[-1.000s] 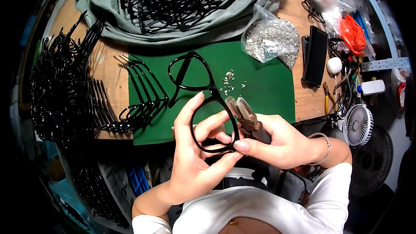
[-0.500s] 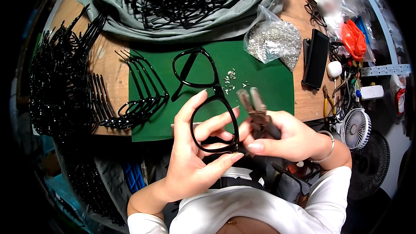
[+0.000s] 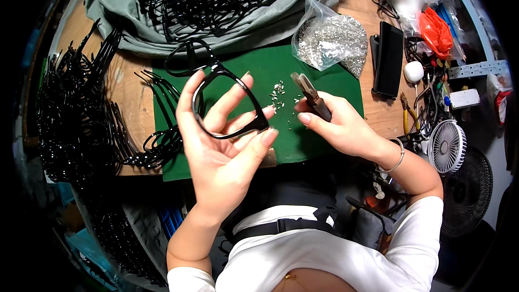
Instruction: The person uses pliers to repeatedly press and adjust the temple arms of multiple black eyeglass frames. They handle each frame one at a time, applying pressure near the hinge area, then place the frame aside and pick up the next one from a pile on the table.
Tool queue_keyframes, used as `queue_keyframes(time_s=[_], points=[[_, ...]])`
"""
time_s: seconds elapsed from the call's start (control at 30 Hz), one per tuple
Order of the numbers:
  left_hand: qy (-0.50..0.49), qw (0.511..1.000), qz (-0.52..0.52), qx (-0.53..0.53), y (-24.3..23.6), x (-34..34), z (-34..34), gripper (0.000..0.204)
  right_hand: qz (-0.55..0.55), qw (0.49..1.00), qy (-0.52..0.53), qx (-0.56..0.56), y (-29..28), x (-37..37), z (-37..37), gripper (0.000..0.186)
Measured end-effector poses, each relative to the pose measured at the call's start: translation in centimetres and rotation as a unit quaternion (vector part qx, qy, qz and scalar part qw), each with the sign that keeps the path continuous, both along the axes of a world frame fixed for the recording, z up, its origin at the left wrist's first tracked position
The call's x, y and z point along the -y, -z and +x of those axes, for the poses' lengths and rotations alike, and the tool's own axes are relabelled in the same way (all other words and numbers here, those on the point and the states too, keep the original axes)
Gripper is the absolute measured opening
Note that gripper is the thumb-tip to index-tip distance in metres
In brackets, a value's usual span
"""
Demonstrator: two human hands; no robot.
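My left hand [image 3: 216, 151] grips a black glasses frame [image 3: 257, 104] by one corner, thumb and fingertips closed on it, other fingers showing through the rim. The frame is raised over the left part of a green mat [image 3: 319, 135]. In my right hand [image 3: 340, 130] is a pair of pliers [image 3: 313, 97] with a dark handle, its jaws pointing up and left. Small silvery pieces [image 3: 278, 94] lie scattered on the mat between the two hands. A clear bag of silvery pieces [image 3: 335, 38] rests at the mat's far right corner.
Black frames fill a grey cloth [image 3: 113, 16] at the back. More black frames [image 3: 75, 113] are heaped at the left, some [image 3: 162, 148] on the mat's edge. At right are a phone [image 3: 388, 59], yellow-handled pliers [image 3: 408, 113], cables, a red bag [image 3: 435, 32] and a small white fan [image 3: 447, 146].
My left hand has lifted the glasses frame up and to the left, tilting it. The pliers in my right hand have moved away from the frame, upward and turned.
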State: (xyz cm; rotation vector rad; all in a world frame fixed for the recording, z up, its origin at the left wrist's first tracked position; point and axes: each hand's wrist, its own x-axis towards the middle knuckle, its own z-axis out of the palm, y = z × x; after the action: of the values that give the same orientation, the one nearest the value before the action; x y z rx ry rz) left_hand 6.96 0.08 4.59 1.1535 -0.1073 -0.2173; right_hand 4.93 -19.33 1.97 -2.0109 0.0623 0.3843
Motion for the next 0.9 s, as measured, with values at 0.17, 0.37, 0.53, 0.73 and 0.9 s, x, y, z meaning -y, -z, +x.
queue_keyframes(time_s=[0.17, 0.37, 0.53, 0.73, 0.9], points=[[-0.014, 1.0, 0.003, -0.015, -0.5, -1.3, -0.7, 0.086, -0.122, 0.989, -0.069, 0.047, 1.7, 0.8, -1.0, 0.018], [-0.066, 0.992, 0.104, -0.006, -1.1, -0.7, -2.6, 0.095, -0.235, 0.948, -0.121, 0.177, 4.7, -1.1, -1.0, 0.02], [0.084, 0.985, 0.122, 0.092, -0.2, -2.4, -4.0, 0.1, -0.285, 0.93, -0.15, 0.174, 4.8, -1.3, -0.9, 0.02], [0.066, 0.985, 0.135, 0.09, 2.8, 0.6, -3.7, 0.092, 0.037, 0.999, 0.021, -0.015, -2.5, -1.4, -1.9, 0.015], [0.03, 0.982, 0.14, 0.121, 2.7, 2.5, -4.1, 0.085, 0.139, 0.983, 0.071, 0.096, -2.1, -2.6, -4.1, 0.014]])
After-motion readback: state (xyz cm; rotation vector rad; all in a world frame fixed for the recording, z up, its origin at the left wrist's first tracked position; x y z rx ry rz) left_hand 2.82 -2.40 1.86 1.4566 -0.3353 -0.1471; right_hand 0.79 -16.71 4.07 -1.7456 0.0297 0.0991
